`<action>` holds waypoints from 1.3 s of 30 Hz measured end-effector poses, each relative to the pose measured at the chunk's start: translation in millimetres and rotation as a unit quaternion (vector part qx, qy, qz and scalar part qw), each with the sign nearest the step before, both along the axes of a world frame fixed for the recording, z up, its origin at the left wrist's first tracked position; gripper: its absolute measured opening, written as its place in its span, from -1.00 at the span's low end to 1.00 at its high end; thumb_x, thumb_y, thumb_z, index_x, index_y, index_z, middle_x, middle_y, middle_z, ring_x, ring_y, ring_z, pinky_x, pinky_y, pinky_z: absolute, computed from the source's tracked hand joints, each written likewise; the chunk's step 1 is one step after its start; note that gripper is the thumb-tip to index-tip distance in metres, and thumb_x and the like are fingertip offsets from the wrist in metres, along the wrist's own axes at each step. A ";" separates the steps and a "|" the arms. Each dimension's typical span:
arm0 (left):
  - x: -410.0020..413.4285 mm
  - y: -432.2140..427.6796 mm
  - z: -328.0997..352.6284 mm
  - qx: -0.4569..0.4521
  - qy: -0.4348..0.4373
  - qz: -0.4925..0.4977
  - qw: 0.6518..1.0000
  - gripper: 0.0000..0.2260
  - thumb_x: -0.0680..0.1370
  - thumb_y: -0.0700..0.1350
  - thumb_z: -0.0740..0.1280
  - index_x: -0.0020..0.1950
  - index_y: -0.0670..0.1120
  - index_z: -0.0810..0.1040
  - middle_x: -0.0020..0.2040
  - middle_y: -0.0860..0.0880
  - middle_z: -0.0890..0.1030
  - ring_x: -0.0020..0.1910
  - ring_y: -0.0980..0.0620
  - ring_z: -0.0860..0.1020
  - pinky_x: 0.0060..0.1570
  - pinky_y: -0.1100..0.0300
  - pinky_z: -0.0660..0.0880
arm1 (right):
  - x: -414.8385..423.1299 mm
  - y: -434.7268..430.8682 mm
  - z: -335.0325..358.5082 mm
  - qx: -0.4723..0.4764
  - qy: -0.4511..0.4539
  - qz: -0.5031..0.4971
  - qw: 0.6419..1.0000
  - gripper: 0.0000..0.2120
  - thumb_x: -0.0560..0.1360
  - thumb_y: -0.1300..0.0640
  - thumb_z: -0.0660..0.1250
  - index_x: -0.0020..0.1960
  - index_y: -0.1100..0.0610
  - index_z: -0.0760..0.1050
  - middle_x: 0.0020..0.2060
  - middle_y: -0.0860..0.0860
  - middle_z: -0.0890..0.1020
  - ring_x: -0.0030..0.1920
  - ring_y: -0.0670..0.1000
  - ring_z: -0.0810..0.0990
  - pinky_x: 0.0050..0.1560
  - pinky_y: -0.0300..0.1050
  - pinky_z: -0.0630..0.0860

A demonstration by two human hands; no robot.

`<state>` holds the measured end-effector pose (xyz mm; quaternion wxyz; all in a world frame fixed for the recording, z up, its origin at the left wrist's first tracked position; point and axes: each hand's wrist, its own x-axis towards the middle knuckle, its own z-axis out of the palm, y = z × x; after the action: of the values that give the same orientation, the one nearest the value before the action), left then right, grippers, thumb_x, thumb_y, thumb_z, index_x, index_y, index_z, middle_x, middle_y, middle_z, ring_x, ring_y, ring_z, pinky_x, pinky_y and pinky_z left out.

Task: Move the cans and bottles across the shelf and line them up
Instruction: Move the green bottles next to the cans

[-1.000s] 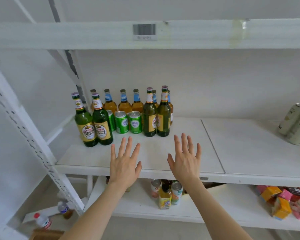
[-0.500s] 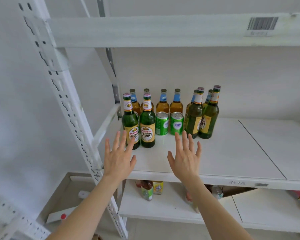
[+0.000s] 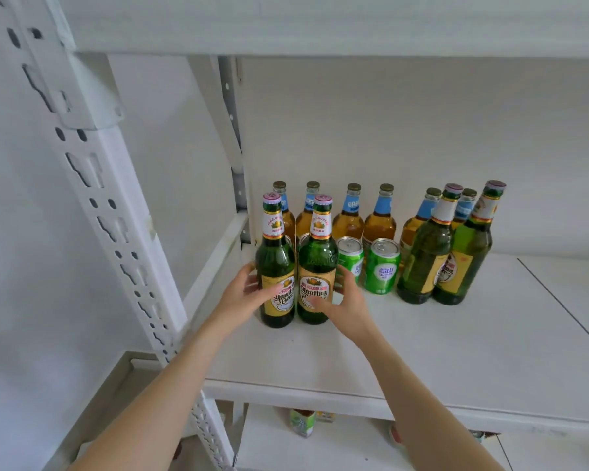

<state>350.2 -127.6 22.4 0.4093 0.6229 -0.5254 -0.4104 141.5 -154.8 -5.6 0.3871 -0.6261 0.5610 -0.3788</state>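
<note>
Green bottles (image 3: pixel 275 263), front pair: left hand (image 3: pixel 242 294) grips one, right hand (image 3: pixel 344 304) other.

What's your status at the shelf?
Left hand grips leftmost green beer bottle. Right hand grips second green beer bottle. Green can close beside right hand.

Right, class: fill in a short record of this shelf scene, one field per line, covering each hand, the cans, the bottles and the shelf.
Left hand: grips left front green bottle
Right hand: grips right front green bottle
Green cans: two in plain view, upright, right of the held pair
Other green bottles: two, upright, right of the cans
Amber bottles: six, back row, blue neck labels
Shelf: white board
</note>
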 end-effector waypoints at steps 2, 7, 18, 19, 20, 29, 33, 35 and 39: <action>-1.4 -10.4 -8.4 0.002 0.043 -0.004 0.999 -0.34 0.39 0.13 0.49 0.43 0.07 0.34 0.37 0.02 0.50 0.32 -0.04 0.48 0.20 0.04 0.49 | 1.4 -9.4 -0.6 0.030 -0.052 0.030 0.998 -0.32 0.39 0.06 0.53 0.41 0.02 0.30 0.18 -0.11 0.56 0.14 -0.13 0.52 -0.03 -0.31 0.50; 1.0 -25.0 -14.1 0.005 0.113 -0.033 0.993 -0.52 0.42 -0.07 0.52 0.27 0.15 0.43 0.16 0.12 0.60 0.18 0.04 0.57 -0.09 0.25 0.53 | 1.5 -25.8 -3.6 0.060 -0.136 0.077 0.986 -0.42 0.33 0.18 0.58 0.27 -0.01 0.42 0.08 -0.13 0.63 0.06 -0.12 0.61 -0.14 -0.30 0.56; -9.3 -12.7 -8.7 0.006 0.213 0.011 0.977 -0.53 0.41 -0.18 0.50 0.27 0.07 0.47 0.14 0.01 0.64 0.12 0.00 0.61 -0.03 0.09 0.58 | 1.1 -11.8 -5.4 0.100 -0.255 -0.007 0.962 -0.55 0.37 0.25 0.52 0.20 0.02 0.49 0.06 -0.01 0.67 0.07 0.02 0.63 0.05 0.00 0.59; -10.8 -7.9 -6.6 0.009 0.230 0.013 0.973 -0.56 0.41 -0.18 0.49 0.25 0.07 0.48 0.12 0.00 0.65 0.11 -0.02 0.61 -0.05 0.09 0.58 | 0.0 -6.8 -4.0 0.111 -0.270 -0.021 0.956 -0.56 0.39 0.24 0.50 0.22 0.04 0.49 0.06 0.01 0.66 0.08 0.04 0.63 0.05 0.01 0.59; -12.2 -3.4 -4.6 0.012 0.246 0.016 0.969 -0.57 0.40 -0.16 0.49 0.22 0.07 0.50 0.11 -0.02 0.65 0.11 -0.03 0.61 -0.04 0.07 0.58 | -1.7 -1.3 -1.7 0.119 -0.285 -0.031 0.951 -0.58 0.40 0.24 0.49 0.22 0.06 0.49 0.06 0.02 0.66 0.07 0.04 0.63 0.02 0.00 0.60; -16.0 43.7 19.6 0.041 0.267 0.037 0.962 -0.57 0.34 -0.05 0.51 0.18 0.03 0.54 0.08 -0.06 0.68 0.08 -0.08 0.63 -0.01 0.03 0.55 | -23.8 59.7 22.0 0.120 -0.292 -0.065 0.946 -0.76 0.45 0.20 0.45 0.07 0.02 0.53 0.01 0.04 0.68 0.03 0.07 0.66 0.05 0.04 0.59; -19.6 71.0 23.3 0.046 0.240 0.034 0.969 -0.65 0.42 -0.05 0.50 0.17 0.01 0.55 0.08 -0.06 0.68 0.05 -0.07 0.64 -0.03 0.04 0.56 | -30.7 90.8 31.1 0.103 -0.282 -0.070 0.951 -0.77 0.44 0.20 0.45 0.06 0.02 0.54 -0.02 0.04 0.69 0.01 0.08 0.66 0.01 0.02 0.59; -22.6 84.9 23.9 0.048 0.236 0.031 0.970 -0.64 0.42 -0.05 0.50 0.19 0.00 0.55 0.07 -0.06 0.69 0.04 -0.06 0.65 -0.04 0.05 0.56 | -35.4 107.0 34.4 0.094 -0.272 -0.071 0.955 -0.76 0.44 0.18 0.46 0.07 0.03 0.54 -0.02 0.05 0.69 0.02 0.09 0.67 0.00 0.03 0.60; -33.1 107.7 25.5 0.056 0.238 0.033 0.969 -0.64 0.42 -0.02 0.50 0.18 0.01 0.55 0.06 -0.05 0.68 0.05 -0.07 0.64 -0.04 0.04 0.56 | -49.3 136.9 43.0 0.083 -0.262 -0.079 0.958 -0.76 0.44 0.18 0.46 0.07 0.00 0.52 -0.02 0.02 0.68 -0.01 0.04 0.66 -0.05 -0.04 0.59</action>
<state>317.1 -19.9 47.8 0.5007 0.5461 -0.3682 -0.5617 92.2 -17.9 37.3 0.5400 -0.4242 0.5171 -0.5109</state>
